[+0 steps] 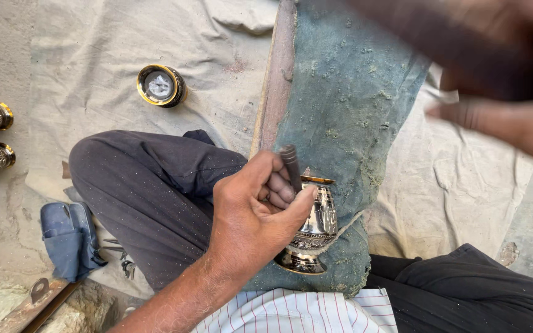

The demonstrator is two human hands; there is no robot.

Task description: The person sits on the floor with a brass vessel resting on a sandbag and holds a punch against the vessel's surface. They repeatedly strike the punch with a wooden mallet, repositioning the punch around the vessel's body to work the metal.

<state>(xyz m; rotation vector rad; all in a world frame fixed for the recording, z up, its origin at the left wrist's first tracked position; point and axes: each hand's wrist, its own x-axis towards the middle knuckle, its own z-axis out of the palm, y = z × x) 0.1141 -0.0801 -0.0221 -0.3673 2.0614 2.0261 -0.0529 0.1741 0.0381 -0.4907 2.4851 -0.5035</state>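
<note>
My left hand grips a dark punch against the engraved brass vase on the padded plank. Right hand raised, blurred, grip unclear. Band pattern looks mostly cut; work unfinished.

Your left hand grips a short dark punch tool, fingers curled round it, its shaft rising above the fingertips. Just beside and below those fingers lies an engraved metal vase, black with silver patterning and a gold rim, tipped on its side, touching the thumb.
</note>
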